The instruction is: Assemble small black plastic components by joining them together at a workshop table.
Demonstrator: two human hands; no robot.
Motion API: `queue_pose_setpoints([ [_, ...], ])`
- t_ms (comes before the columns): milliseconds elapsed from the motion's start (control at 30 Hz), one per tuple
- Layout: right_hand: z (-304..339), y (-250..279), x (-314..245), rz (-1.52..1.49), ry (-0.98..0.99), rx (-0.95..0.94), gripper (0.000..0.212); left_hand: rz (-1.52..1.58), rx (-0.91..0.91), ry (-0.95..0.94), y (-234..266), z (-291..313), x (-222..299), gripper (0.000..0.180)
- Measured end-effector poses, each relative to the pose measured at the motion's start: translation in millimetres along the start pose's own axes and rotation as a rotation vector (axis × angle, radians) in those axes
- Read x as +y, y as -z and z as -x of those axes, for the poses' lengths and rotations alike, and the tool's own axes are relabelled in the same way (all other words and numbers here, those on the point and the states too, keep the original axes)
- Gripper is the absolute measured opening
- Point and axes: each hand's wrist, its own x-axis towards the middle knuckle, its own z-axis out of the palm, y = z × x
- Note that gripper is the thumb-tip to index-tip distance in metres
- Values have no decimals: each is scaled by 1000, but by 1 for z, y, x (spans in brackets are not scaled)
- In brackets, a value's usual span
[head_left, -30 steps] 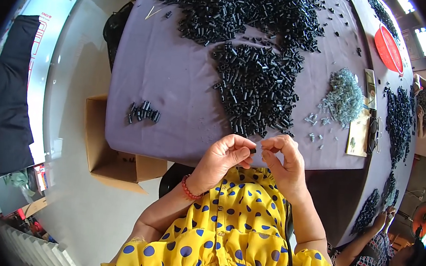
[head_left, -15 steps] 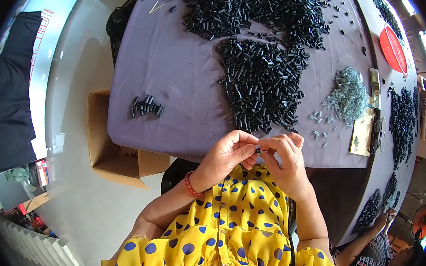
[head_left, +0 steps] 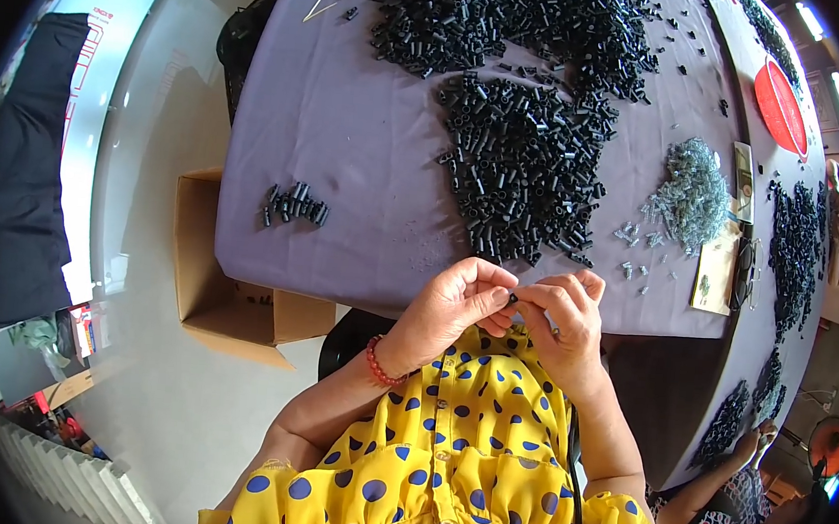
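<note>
Close to the table's near edge, my left hand (head_left: 455, 309) pinches a small black plastic tube (head_left: 513, 299) between thumb and fingertips. My right hand (head_left: 565, 318) meets it there, its thumb and forefinger closed at the same tube; whether a second tiny part sits between those fingers is hidden. Just beyond both hands lies a large heap of black plastic tubes (head_left: 525, 167). Over to the right is a pile of small clear pieces (head_left: 693, 195), with a few loose ones beside it. A small group of black tubes (head_left: 296, 203) lies apart at the left.
A purple cloth (head_left: 349, 158) covers the table. An open cardboard box (head_left: 228, 316) stands on the floor at left. Eyeglasses (head_left: 746, 273), a yellowish card (head_left: 714, 275) and a red basket (head_left: 781, 108) are on the right. Another person's hands (head_left: 755, 446) work at the lower right.
The black tube has turned slightly between my fingertips and shows less of itself. Both hands stay together at nearly the same place; the whole view has shifted a little.
</note>
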Motion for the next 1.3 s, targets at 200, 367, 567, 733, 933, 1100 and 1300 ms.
queue_pose_setpoints([
  [200,-4,-8,4,-250,-264,25,18,6,5,61,10,13,5,26],
  [367,-23,-30,24,235,-10,193,30,-68,64,56,15,20,9,25],
  [567,-24,-33,25,432,79,33,38,-63,102,33,21,21,5,24],
  [733,-45,-36,28,274,62,200,24,-27,83,23,21,16,2,24],
  [933,-74,-50,33,401,-55,177,13,-15,98,11,18,12,3,24],
  [1100,-76,-44,35,422,-59,125,12,-13,107,-4,18,12,2,24],
  [1300,-54,-19,22,-537,-505,189,8,-5,95,1,17,7,9,23],
])
